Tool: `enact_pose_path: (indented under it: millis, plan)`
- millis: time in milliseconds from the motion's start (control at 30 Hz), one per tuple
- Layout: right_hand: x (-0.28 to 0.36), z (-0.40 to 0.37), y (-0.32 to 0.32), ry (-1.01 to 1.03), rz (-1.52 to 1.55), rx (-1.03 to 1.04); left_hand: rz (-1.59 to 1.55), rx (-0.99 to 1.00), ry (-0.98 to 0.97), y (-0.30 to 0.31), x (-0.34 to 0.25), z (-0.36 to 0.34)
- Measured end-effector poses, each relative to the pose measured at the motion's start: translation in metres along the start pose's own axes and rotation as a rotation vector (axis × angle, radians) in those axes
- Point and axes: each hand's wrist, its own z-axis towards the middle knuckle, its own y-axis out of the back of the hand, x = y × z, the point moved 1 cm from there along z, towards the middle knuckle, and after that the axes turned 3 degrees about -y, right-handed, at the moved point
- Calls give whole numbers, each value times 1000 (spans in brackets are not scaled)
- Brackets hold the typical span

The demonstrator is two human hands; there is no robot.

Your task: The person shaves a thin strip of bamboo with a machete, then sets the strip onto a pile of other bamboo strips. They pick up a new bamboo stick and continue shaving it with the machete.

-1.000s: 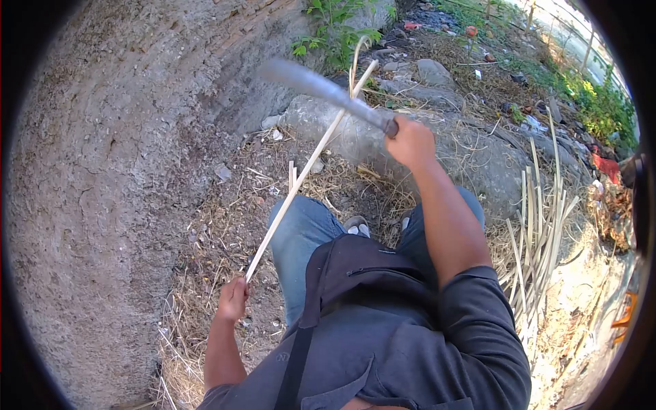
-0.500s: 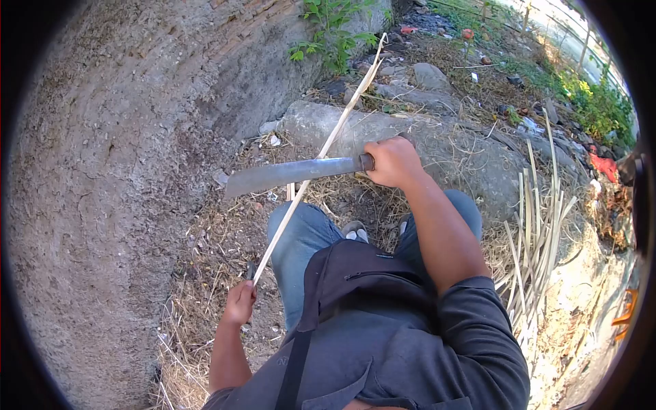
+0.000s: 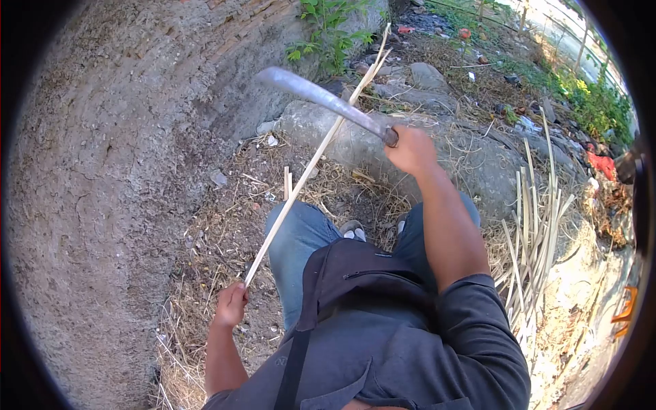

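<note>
My right hand (image 3: 413,150) is closed round the handle of a machete (image 3: 321,96), whose long blade points up and to the left. Beneath the blade runs a long pale wooden strip (image 3: 301,181), crossed by it near the strip's far part. The far end of the strip is frayed and split into thin slivers. Low on the left, my left hand (image 3: 231,304) grips the near end of this strip beside my knee. The strip slants up and away past my left knee, over the stone ledge in this view.
Many cut pale strips (image 3: 536,225) lean in a bundle on the right. A rough wall (image 3: 102,205) rises on the left. Ahead is a stone ledge (image 3: 307,126), with a green plant (image 3: 335,34) behind it. Shavings cover the ground; a red scrap (image 3: 601,164) lies far right.
The machete has moved up and away along the strip, its blade tip swinging upward. My left hand has shifted slightly down and left with the strip.
</note>
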Motion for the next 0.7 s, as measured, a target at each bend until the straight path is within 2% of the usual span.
enact_pose_path:
  millis: [167, 267, 367, 467, 600, 700]
  plan:
    - [24, -12, -14, 452, -65, 30, -64, 8, -30, -15, -9, 10]
    - [21, -8, -10, 477, -46, -9, -105, 20, -41, -11, -7, 11]
    - [-6, 11, 8, 190, -62, -132, -97, 20, 4, 3, -12, -2]
    - [-28, 28, 11, -293, 104, -34, 110, 34, -66, 7, -40, -16]
    - [-22, 20, 17, -296, 13, 39, 181, -28, -32, 14, -22, -6]
    - [-17, 15, 19, -255, 58, 24, 146, -67, -70, 9, -5, -7]
